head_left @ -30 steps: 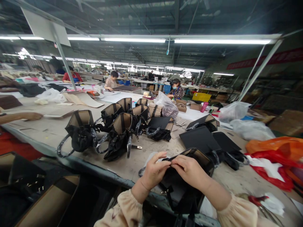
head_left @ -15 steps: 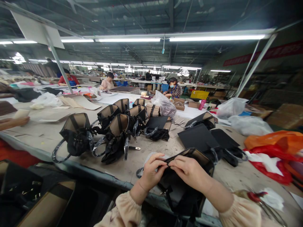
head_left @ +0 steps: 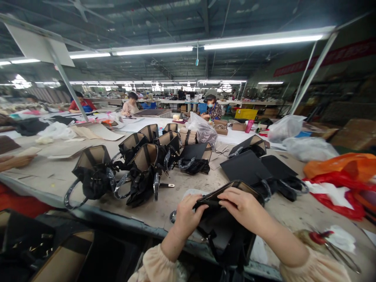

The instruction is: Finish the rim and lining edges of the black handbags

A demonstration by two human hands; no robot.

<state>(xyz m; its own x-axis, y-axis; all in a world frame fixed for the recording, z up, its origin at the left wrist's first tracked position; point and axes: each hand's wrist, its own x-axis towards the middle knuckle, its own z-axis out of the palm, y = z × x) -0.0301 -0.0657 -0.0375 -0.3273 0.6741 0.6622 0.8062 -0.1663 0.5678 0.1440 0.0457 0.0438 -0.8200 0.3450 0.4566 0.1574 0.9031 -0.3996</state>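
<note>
A black handbag [head_left: 226,223] with a tan lining stands at the table's near edge, its straps hanging down in front. My left hand [head_left: 189,211] pinches the bag's upper edge at its left, thumb on the near side. Farther right along the same edge, my right hand [head_left: 239,203] grips the rim between thumb and fingers. Both hands are closed on the bag, a short stretch of rim between them. Part of the bag's opening is hidden behind my right hand.
Several black handbags [head_left: 143,156] with plastic-wrapped handles stand on the table [head_left: 114,215]. More black bags [head_left: 246,168] lie behind my right hand. Red and orange plastic bags [head_left: 337,172] are at the right, near a red-handled tool [head_left: 320,237]. A co-worker's hand [head_left: 17,160] is at far left.
My hands have moved apart along the bag's rim, the left one slightly left and the right one to the right. The whole view has shifted a little.
</note>
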